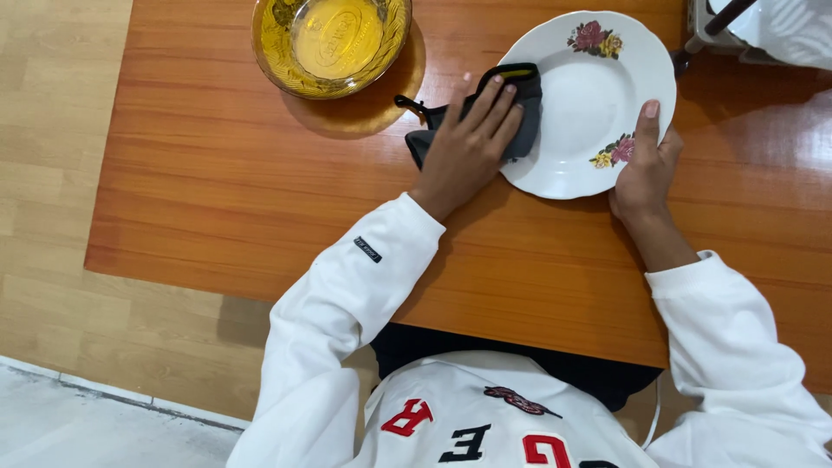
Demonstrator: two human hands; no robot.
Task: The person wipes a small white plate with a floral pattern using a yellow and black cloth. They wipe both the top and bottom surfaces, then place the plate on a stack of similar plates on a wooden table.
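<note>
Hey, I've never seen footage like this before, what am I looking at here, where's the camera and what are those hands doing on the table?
This is one picture from a camera worn on a person's head, looking straight down, so you see their own white sleeves and two bare hands; there is no machine. They sit at an orange-brown wooden table.

On the table lies a white plate with flower prints on its rim. The left hand presses a dark grey cloth flat against the plate's left edge, partly on the plate and partly on the table. The right hand grips the plate's near right rim, thumb on top.

Further left stands an amber glass bowl, untouched. At the top right corner there is something white with a dark handle, cut off by the frame, so I cannot tell what it is.
</note>
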